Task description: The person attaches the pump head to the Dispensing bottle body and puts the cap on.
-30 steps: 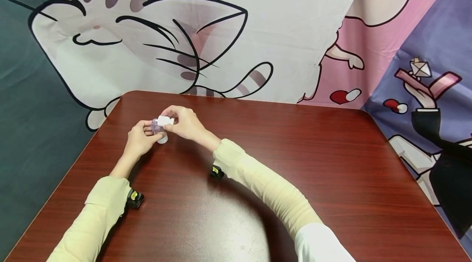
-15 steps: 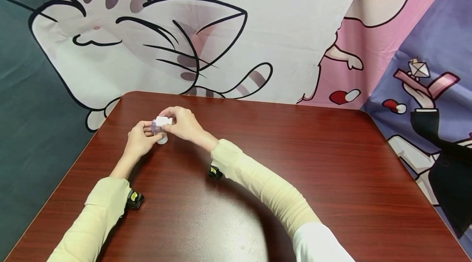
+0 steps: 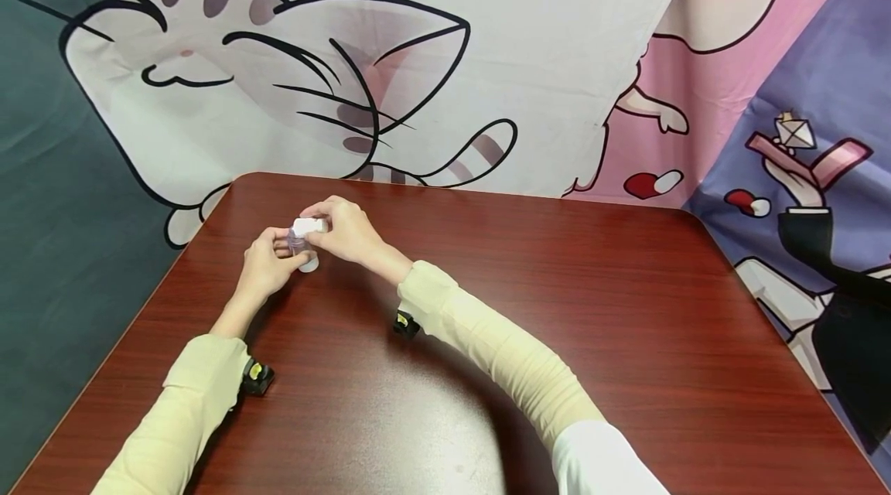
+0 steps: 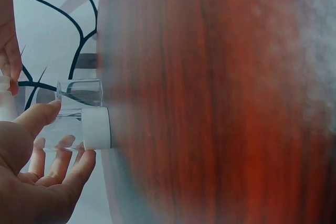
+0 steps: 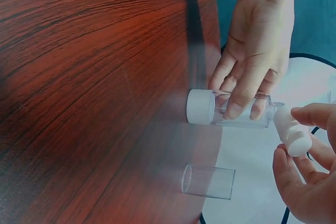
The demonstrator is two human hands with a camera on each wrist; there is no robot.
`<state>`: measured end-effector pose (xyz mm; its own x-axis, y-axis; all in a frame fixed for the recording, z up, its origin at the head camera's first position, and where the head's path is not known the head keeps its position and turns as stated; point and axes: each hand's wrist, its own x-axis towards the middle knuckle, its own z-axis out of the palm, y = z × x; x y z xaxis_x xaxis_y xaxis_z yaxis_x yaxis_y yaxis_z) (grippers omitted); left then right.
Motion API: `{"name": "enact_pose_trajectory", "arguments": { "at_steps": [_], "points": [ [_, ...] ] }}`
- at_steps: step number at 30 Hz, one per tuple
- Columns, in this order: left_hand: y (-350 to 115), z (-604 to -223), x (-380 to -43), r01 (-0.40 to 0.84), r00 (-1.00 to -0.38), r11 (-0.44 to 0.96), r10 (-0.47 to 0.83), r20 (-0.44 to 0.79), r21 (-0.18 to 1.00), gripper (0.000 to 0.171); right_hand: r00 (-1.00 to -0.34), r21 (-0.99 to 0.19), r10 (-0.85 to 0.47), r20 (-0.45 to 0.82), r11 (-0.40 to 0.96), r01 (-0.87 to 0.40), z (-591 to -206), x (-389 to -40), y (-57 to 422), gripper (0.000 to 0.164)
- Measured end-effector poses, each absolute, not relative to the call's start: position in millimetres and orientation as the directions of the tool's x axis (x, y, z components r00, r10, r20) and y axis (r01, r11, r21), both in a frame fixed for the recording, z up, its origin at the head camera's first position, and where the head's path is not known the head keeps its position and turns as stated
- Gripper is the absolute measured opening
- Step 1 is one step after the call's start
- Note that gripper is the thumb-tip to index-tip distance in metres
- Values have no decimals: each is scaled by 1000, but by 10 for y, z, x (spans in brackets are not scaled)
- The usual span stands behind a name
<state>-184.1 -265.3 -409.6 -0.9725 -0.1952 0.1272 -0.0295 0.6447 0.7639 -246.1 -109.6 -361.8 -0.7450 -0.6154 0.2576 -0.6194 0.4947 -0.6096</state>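
Near the table's far left part, my left hand [image 3: 267, 263] holds a small clear bottle [image 5: 252, 123] with a white base [image 5: 200, 107]. Its thumb and fingers lie around the bottle's sides, and the bottle stands upright. At the bottle's top, my right hand [image 3: 348, 232] pinches a white pump head [image 5: 293, 132] between thumb and fingers. The pump head meets the clear neck; whether it is threaded on cannot be told. Beside the bottle stands a clear cylindrical cap [image 5: 209, 182], apart from both hands and also seen in the left wrist view. In the head view I cannot make that cap out.
A glossy reddish-brown table [image 3: 529, 309] spreads out in front and to the right. Behind its far edge hangs a cloth backdrop [image 3: 543, 69] with cartoon drawings. Small black cameras [image 3: 257, 377] sit at both wrists.
The right hand has shifted slightly left, and the white pump head has turned a little with it. The left hand stays at the bottle.
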Motion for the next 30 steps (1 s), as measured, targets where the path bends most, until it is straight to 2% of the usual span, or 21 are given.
{"name": "enact_pose_trajectory", "arguments": {
  "at_steps": [9,18,25,30],
  "points": [
    [-2638,-4094,-1837,-31,-973,635,-196,123,772,55,-732,-590,-631,258,497,-636,-3597,-2471,-1110,29],
    [-2633,-4097,-1832,-15,-970,630,-196,141,777,51,-739,-628,-621,260,473,-618,-3583,-2466,-1118,33],
    [-2644,-4105,-1831,-9,-974,614,-186,133,789,50,-755,-659,-591,283,452,-601,-3606,-2466,-1135,24],
    [-2647,-4103,-1831,-16,-975,615,-185,124,788,50,-750,-663,-587,306,434,-610,-3616,-2464,-1155,28]
  ]
}}
